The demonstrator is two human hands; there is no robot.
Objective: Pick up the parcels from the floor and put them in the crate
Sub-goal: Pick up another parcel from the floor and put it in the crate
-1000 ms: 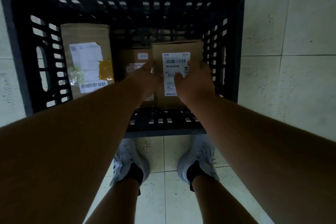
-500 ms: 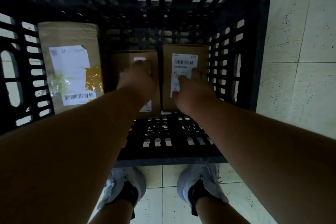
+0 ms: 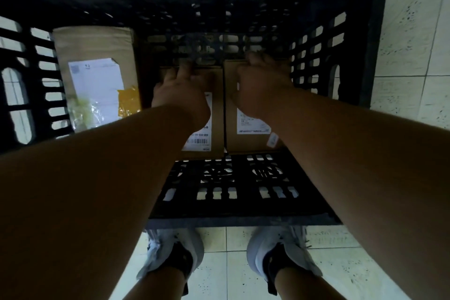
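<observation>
Inspection finds three parcels inside the black slatted plastic crate (image 3: 365, 31), which stands on the pale tiled floor (image 3: 414, 31). The small brown cardboard parcel on the right (image 3: 231, 134) has been lowered since a second ago and now lies flat on the crate bottom, edge to edge with a second small brown labelled parcel (image 3: 214, 124). A large tan parcel with a white label (image 3: 97, 56) rests along the crate's left wall. The right hand (image 3: 263, 85) has its fingers curled over the right parcel's far edge; the left hand (image 3: 180, 95) lies spread on the middle parcel, gripping nothing. Placement appears complete; release remains.
</observation>
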